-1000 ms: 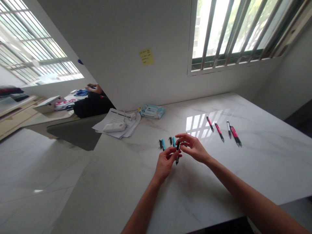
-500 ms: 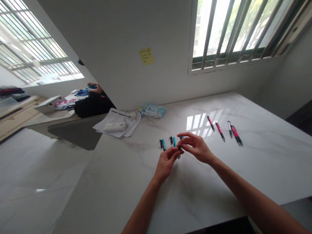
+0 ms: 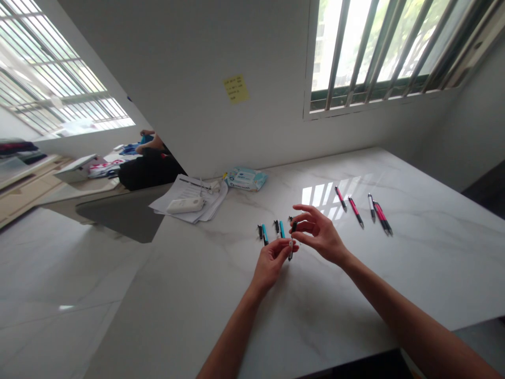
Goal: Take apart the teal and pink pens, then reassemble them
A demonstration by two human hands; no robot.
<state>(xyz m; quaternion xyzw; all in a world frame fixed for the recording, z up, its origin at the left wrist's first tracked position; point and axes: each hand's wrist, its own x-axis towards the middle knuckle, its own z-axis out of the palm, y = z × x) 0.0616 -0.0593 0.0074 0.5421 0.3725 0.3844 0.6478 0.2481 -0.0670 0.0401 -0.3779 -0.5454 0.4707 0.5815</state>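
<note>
My left hand (image 3: 272, 262) pinches a slim silver-and-dark pen part (image 3: 291, 253), held upright just above the table. Up and to the right of it, my right hand (image 3: 320, 235) has a small black pen piece (image 3: 294, 226) between thumb and fingers, apart from the part below. Whether that piece is a cap or a grip I cannot tell. Behind my left hand lie blue pen barrels (image 3: 264, 232) with black clip pieces (image 3: 260, 231) beside them, partly covered by my fingers. Another dark piece (image 3: 291, 217) shows behind my right hand.
Red pens (image 3: 355, 212) and a silver pen (image 3: 371, 207) lie on the marble-look table (image 3: 339, 326) to the right. Farther left are a wipes packet (image 3: 246, 179), papers (image 3: 213, 208) and a white power strip (image 3: 185, 205). Another person's hand (image 3: 153, 143) shows at another table.
My right hand has risen slightly with the black piece, which has come away from the top of the pen part. My left hand has stayed nearly still.
</note>
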